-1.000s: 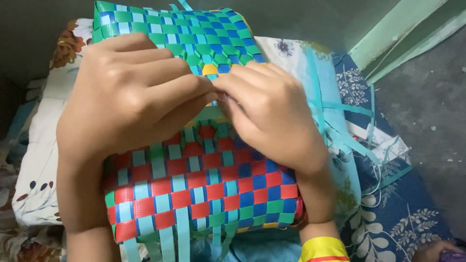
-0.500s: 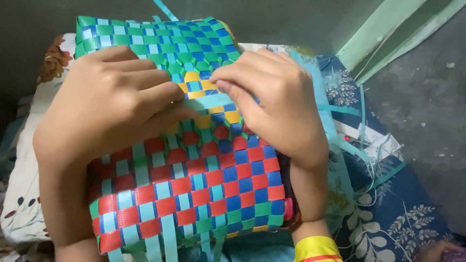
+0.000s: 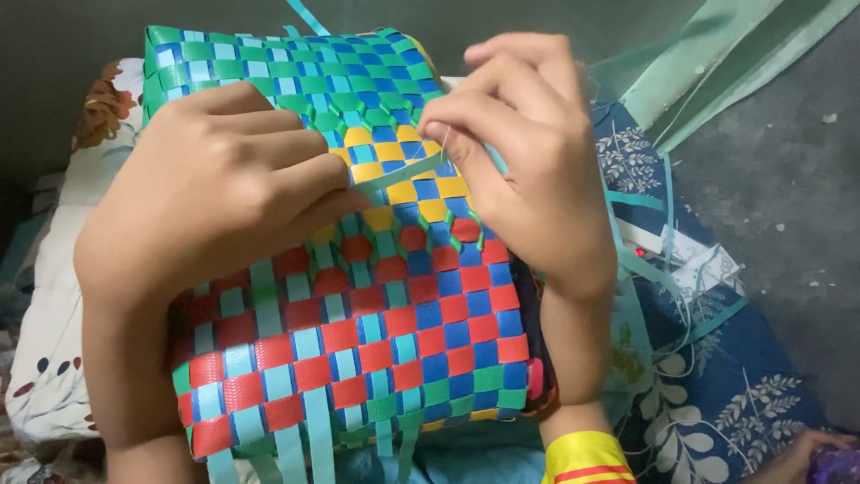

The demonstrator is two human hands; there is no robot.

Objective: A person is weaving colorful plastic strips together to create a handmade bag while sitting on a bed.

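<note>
Your left hand (image 3: 210,193) lay pressed flat on the multicoloured woven plastic-strip basket (image 3: 358,296), while your right hand (image 3: 528,161), at three o'clock, pinched a pale teal plastic strip (image 3: 403,172) running crosswise between them.

Under my work lies a dark blue cloth (image 3: 717,421) printed with pale leaf sprigs, spread over a grey floor (image 3: 779,179). To my left a white cushion (image 3: 45,358) with a flower print rests beside it, its far corner brown and orange. Loose light teal strips (image 3: 667,202) trail across the cloth on my right. More pale green strips (image 3: 717,72) lie on the floor at the top right. Small crumbs, perhaps scraps, dot the floor.
</note>
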